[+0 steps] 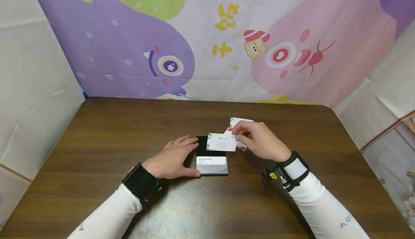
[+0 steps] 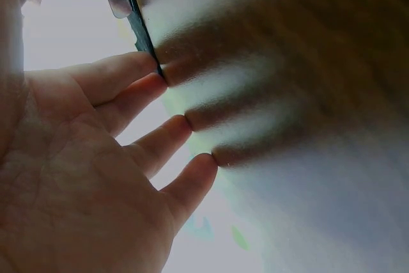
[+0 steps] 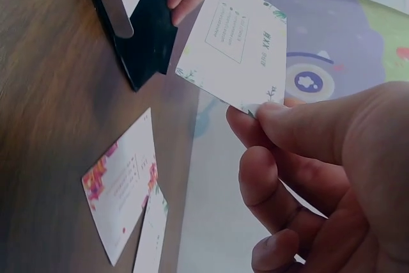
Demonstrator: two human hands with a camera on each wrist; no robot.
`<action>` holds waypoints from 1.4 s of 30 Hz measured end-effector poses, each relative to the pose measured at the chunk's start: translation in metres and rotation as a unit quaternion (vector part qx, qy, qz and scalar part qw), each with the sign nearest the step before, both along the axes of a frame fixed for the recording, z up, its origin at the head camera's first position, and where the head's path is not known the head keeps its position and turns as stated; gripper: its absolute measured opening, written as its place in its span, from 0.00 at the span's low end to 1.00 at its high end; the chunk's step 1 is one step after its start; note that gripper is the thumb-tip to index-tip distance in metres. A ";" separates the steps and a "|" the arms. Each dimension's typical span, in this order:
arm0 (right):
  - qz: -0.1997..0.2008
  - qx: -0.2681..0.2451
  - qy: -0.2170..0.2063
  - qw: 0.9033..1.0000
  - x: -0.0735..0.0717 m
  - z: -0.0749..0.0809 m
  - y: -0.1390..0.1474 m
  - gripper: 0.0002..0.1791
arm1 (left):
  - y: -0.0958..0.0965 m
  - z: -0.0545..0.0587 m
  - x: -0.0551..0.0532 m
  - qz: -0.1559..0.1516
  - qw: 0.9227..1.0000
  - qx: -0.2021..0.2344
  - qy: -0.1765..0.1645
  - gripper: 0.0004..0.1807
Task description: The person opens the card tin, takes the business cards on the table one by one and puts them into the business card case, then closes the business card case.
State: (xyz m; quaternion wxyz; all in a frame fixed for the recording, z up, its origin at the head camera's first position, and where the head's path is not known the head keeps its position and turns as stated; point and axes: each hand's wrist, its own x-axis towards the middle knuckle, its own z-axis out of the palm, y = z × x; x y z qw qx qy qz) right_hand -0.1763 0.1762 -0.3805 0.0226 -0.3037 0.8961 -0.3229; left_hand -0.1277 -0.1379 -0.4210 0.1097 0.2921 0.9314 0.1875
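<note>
Between thumb and index finger my right hand [image 1: 260, 140] pinches the corner of a white business card [image 3: 236, 43] printed with green leaves. In the head view that card overlaps the upper part of a black card holder [image 1: 201, 145]. A white and grey card [image 1: 212, 161] sits in the holder's lower pocket. My left hand [image 1: 172, 158] rests at the holder's left side, fingers spread, with fingertips and thumb at its edge. Behind the right hand lie a card with red flowers [image 3: 124, 190] and another white card [image 3: 152, 231], partly overlapping on the table.
All of this is on a brown wooden table [image 1: 129, 123]. A cartoon-printed cloth [image 1: 214, 77] hangs along the far edge, and pale cloth panels [image 1: 35, 70] stand at the sides. Both wrists wear black straps with devices [image 1: 141, 182].
</note>
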 end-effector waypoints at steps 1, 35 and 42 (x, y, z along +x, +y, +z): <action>0.002 -0.002 0.001 1.000 -0.001 -0.001 -0.002 0.07 | 0.000 0.000 0.000 0.000 1.000 0.000 0.001 0.53; 0.018 0.015 -0.029 0.999 -0.002 -0.023 -0.026 0.05 | 0.000 -0.003 -0.002 -0.001 1.000 0.004 0.002 0.53; 0.025 0.025 -0.027 0.999 0.000 -0.027 -0.026 0.05 | 0.000 -0.003 -0.001 -0.002 1.000 0.003 0.003 0.53</action>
